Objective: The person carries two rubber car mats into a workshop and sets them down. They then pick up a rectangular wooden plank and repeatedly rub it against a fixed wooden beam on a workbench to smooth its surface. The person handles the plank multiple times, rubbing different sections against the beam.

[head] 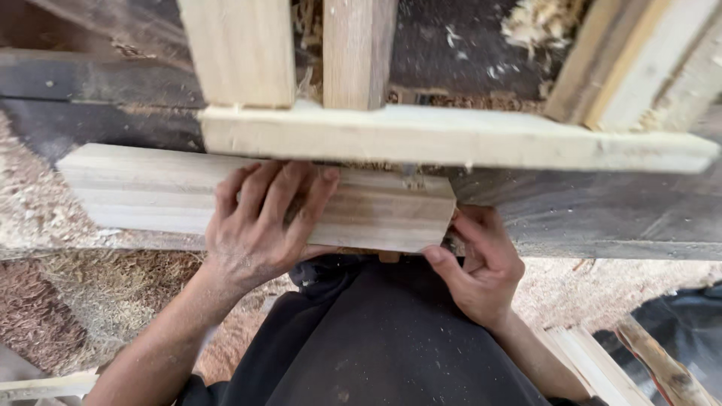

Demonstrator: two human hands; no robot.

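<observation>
Pale wooden plank (150, 192) lies under the left hand (259, 225), fingers spread flat; right hand (481, 263) grips its end.

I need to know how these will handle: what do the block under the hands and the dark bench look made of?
The block looks like pale raw wood: visible grain bands, unfinished faces, dusty. The bench seems to be old, dark, weathered timber, rough and matte, strewn with sawdust. The left hand lies flat on the block; the right hand grips its end.
</observation>
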